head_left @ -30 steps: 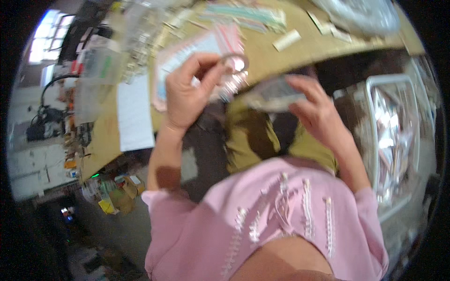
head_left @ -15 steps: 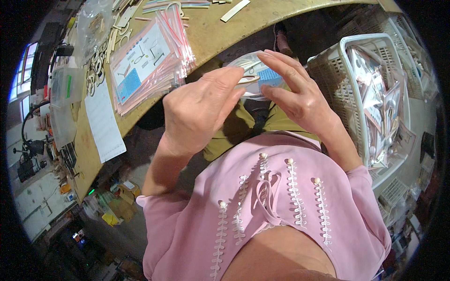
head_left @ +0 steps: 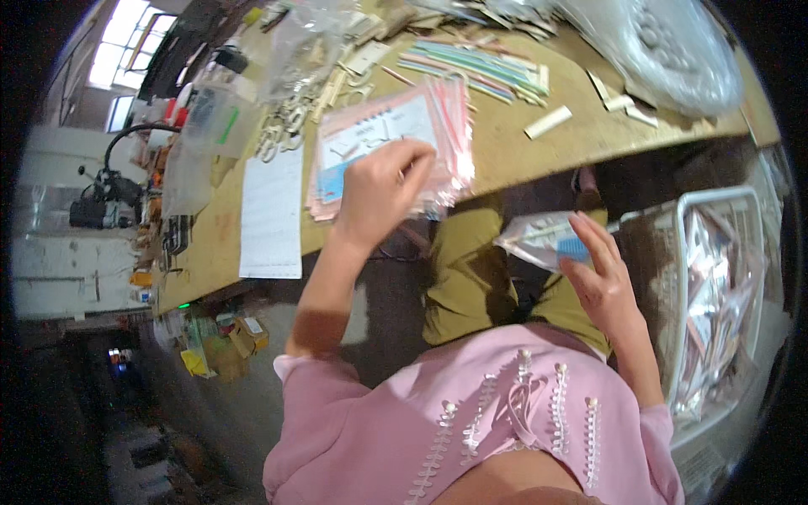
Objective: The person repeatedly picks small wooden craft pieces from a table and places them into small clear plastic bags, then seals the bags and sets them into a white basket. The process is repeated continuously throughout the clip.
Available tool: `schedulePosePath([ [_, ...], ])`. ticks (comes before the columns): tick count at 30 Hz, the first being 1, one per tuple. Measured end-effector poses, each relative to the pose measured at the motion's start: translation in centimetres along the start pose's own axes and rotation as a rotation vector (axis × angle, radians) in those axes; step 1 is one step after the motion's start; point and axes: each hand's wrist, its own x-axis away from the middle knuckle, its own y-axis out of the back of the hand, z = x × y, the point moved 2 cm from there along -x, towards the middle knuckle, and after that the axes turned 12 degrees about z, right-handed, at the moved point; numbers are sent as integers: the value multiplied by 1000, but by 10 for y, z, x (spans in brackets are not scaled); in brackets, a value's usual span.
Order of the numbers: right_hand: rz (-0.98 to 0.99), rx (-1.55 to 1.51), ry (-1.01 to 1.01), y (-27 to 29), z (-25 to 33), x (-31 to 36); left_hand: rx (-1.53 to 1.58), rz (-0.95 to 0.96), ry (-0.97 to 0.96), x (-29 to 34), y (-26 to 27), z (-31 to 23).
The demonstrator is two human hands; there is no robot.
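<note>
Bag (head_left: pixel 532 239) in the right hand (head_left: pixel 603 274)

I count one sheet and one stack at the bench's (head_left: pixel 513 153) near edge, four loose strips (head_left: pixel 549 123), one big bag (head_left: pixel 652 63) toward its right end, and one packet (head_left: pixel 539 242) below. Straws (head_left: pixel 471 69) overlap; I can't count them.

Covered, cut off or unclear
The bare left grip (head_left: pixel 380 195) covers part of the white, blue-patched printed sheet (head_left: pixel 414 116); whether it holds anything is unclear. The right grip (head_left: pixel 601 276) hides one end of the flat clear packet (head_left: pixel 537 236). The bulky clear plastic bag (head_left: pixel 656 55) runs off the top; shiny packets (head_left: pixel 705 307) in the white plastic basket (head_left: pixel 682 227) merge.
</note>
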Motion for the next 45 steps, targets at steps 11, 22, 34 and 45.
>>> schedulePosePath([
  [11, 35, 26, -105, -9, -6, 1, -480, 221, 346, -156, 20, 231],
  [22, -14, -94, -108, 0, -18, -3, 173, -83, 148, -133, 41, 159],
  [34, -123, -230, -7, 22, -16, -11, -173, 588, -537, -46, -69, -100],
  [45, -139, -153, -215, 7, -38, 56, 91, 48, -60, -243, -54, 62],
])
